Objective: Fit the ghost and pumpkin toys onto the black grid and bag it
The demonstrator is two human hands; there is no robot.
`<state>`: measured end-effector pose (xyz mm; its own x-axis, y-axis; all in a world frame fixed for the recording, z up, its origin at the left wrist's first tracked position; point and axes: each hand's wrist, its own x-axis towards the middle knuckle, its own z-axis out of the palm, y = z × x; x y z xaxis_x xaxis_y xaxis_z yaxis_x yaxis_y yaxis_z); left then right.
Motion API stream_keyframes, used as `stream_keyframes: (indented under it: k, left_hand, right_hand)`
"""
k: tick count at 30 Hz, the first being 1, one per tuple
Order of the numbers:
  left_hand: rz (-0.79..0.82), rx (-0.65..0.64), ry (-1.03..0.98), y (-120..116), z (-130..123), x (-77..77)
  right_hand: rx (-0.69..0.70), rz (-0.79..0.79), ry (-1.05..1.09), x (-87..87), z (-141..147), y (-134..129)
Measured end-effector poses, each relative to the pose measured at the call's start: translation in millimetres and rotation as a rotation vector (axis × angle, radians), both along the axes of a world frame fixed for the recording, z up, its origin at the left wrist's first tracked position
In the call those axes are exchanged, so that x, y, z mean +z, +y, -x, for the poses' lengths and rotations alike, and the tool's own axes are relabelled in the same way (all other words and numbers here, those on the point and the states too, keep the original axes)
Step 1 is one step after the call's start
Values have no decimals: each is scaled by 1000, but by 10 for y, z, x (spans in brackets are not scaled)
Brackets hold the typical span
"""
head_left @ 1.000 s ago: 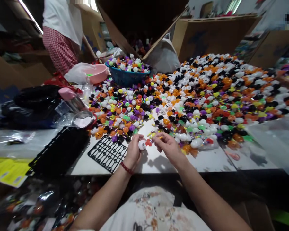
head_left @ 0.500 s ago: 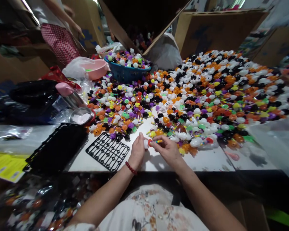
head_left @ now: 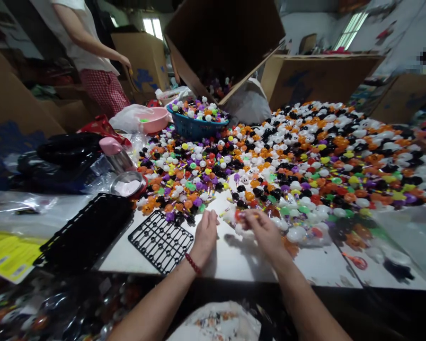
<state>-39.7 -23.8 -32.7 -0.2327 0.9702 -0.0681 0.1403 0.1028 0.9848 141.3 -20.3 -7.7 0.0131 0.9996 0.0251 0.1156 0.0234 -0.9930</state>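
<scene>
Above the white tabletop (head_left: 230, 265), my right hand (head_left: 268, 234) pinches a small red-and-white plastic novelty piece (head_left: 238, 217), blurred by motion. To its left, my left hand (head_left: 206, 237), with a red bead bracelet at the wrist, has its fingers stretched forward and loosely together; I see nothing in it. A black plastic grid tray (head_left: 159, 241) lies flat just left of that hand. Ahead of both hands spreads a large heap of small plastic pieces (head_left: 270, 166) in white, orange, black, purple, green and yellow, some shaped like pumpkins and ghosts.
Stacked black trays (head_left: 88, 232) lie at the left near a metal bowl (head_left: 128, 183) and a pink-lidded flask (head_left: 115, 154). Behind the heap stand a full blue basket (head_left: 195, 128), a pink basin (head_left: 156, 121) and a tilted carton (head_left: 227, 42). A person (head_left: 88, 52) stands at back left.
My right hand has moved right, away from my left hand, taking the red-and-white piece along. The left hand's fingers no longer touch the piece. The head view has tilted up.
</scene>
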Motion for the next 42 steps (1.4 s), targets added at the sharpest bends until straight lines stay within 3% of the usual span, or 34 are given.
stream_keyframes:
  k: [3, 5, 6, 8, 12, 14, 17, 20, 23, 29, 37, 42]
  left_hand:
    - [-225, -1, 622, 265, 266, 117]
    - [-257, -3, 965, 435, 410, 178]
    - [-228, -16, 1098, 506, 460, 196]
    - [-145, -48, 1259, 611, 517, 205]
    - [-117, -81, 1324, 676, 536, 138]
    - [-130, -103, 1341, 654, 549, 90]
    - [-141, -114, 1355, 607, 586, 48]
    - [-193, -86, 1318, 625, 596, 77]
    - [-265, -167, 1270, 794, 490, 148]
    - [-273, -407, 1248, 1445, -103, 148]
    - [-296, -495, 1235, 2114, -797, 71]
    - [-252, -550, 1218, 2496, -1099, 93]
  right_hand:
    - [-291, -260, -299, 180, -363, 364]
    - [-422, -423, -608, 236, -433, 595]
    - [-419, -477, -740, 229, -387, 693]
    - [-265, -513, -893, 140, -139, 847]
    - [196, -442, -977, -184, 657, 1001]
    - [297, -404, -1042, -294, 972, 1026]
    - [299, -348, -1104, -315, 1149, 1003]
    - [229, -314, -1100, -246, 1018, 869]
    - [146, -298, -1004, -237, 760, 609]
    - [94, -326, -743, -419, 360, -60]
    - [83, -303, -614, -359, -124, -671]
    - [32, -87, -536, -512, -227, -966]
